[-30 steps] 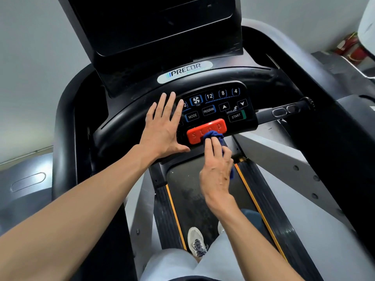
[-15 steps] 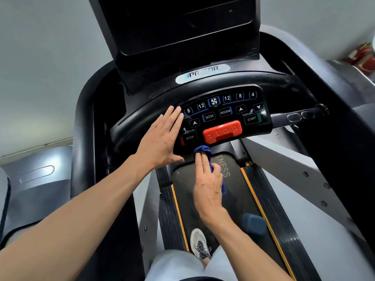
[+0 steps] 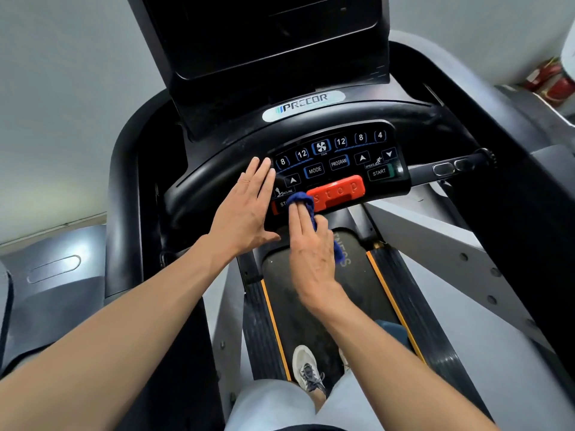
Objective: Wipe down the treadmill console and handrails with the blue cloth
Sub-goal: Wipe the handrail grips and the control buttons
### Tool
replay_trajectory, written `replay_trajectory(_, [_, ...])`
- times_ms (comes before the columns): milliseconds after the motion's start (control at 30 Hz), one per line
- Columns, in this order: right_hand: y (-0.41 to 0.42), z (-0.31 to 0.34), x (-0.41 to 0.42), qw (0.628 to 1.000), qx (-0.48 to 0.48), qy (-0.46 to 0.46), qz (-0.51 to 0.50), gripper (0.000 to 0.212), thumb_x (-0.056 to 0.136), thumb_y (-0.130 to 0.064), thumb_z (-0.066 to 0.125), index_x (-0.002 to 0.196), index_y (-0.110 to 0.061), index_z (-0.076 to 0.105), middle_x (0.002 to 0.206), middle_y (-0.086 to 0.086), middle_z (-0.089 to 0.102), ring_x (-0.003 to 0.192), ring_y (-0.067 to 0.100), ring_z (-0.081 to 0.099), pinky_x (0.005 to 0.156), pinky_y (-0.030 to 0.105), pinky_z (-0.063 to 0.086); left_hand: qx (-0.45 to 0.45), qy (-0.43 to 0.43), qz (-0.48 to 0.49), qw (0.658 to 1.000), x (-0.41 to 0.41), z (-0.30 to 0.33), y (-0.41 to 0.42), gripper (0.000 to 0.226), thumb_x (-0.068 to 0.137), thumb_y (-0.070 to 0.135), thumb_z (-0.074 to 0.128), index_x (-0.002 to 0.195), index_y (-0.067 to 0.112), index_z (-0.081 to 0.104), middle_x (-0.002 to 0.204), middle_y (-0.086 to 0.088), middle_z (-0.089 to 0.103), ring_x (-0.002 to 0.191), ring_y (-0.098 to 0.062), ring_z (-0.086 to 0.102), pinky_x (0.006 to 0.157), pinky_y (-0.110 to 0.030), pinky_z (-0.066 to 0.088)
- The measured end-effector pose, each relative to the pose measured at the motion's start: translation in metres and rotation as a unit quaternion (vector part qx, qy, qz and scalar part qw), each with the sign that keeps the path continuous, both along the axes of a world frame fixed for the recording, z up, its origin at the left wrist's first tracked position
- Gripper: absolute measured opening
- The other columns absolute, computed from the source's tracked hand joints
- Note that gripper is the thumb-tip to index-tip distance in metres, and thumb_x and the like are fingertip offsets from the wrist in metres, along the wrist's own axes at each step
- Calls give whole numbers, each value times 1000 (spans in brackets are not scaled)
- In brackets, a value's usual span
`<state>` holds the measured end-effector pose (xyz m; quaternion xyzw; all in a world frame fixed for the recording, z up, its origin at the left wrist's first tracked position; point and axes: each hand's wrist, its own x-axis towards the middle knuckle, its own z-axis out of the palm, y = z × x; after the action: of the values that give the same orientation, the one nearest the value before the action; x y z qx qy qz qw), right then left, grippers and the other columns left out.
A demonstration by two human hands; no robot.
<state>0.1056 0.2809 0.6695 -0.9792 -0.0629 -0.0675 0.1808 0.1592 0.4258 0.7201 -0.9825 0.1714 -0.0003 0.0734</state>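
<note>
Blue cloth [image 3: 300,200], bunched into a small wad, sits against the near edge of the treadmill console [image 3: 339,163], just left of the big red stop button [image 3: 337,191] and over a smaller red button whose label is partly hidden. The right hand [image 3: 311,250] presses it there with two straight fingers laid on top, while the other fingers curl round the cloth, a tail of which shows under the palm on the right side.

Just to the left, the left hand [image 3: 245,206] lies flat and relaxed on the console's left end, fingers straight and together, thumb spread toward the near side, holding nothing. Its fingertips reach the curved black handrail [image 3: 217,163] that arcs across the far side of the button panel.

Farther out, a dark screen [image 3: 264,42] rises above a silver brand badge [image 3: 303,105]. A short side grip with two oval metal pads [image 3: 452,166] sticks out to the right of the console. Below the hands runs the dark belt [image 3: 311,321], edged with orange stripes, where a grey and white shoe [image 3: 306,368] stands. Pale shorts [image 3: 273,405] show at the near edge.
</note>
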Motion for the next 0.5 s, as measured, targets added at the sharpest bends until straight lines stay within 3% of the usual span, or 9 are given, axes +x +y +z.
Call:
replay_trajectory(133, [3, 7, 13, 1000, -18, -4, -7, 79, 77, 9, 46, 153, -7, 35, 153, 7, 45, 98, 30, 48, 78, 40, 46, 2, 5, -6, 1000, -1, 4, -1, 134, 70, 67, 77, 158, -1, 3, 168, -16, -3, 156, -31, -9, 127, -44, 14])
replay_trajectory(233, [-13, -4, -13, 999, -33, 0, 2, 82, 69, 14, 54, 147, -7, 45, 143, 8, 53, 92, 30, 50, 72, 40, 46, -45, 12, -6, 999, -7, 8, 1, 122, 75, 53, 82, 159, -1, 11, 168, -16, 5, 156, -30, -1, 127, -42, 16])
replay_trajectory(367, [-38, -11, -35, 999, -14, 17, 36, 87, 56, 24, 60, 137, -8, 52, 132, 7, 58, 91, 30, 52, 68, 40, 45, -226, -19, 3, 974, -25, 2, -4, 72, 86, 27, 78, 147, 2, 47, 156, -13, 42, 149, -25, 32, 121, -41, 33])
replay_trajectory(433, [-44, 1, -28, 997, 44, 22, 55, 74, 61, 22, 56, 128, -10, 55, 120, 6, 59, 89, 29, 51, 71, 41, 46, -319, -28, 23, 947, -33, 1, -13, 47, 92, 22, 69, 135, 7, 59, 140, -7, 57, 131, -22, 53, 109, -42, 46])
replay_trajectory(500, [-49, 23, -18, 988, 133, 27, 74, 50, 71, 14, 47, 113, -13, 52, 101, 1, 52, 82, 22, 45, 70, 38, 43, -407, -22, 36, 913, -40, 6, -23, 33, 94, 20, 61, 126, 10, 64, 124, -3, 63, 110, -16, 62, 98, -39, 52])
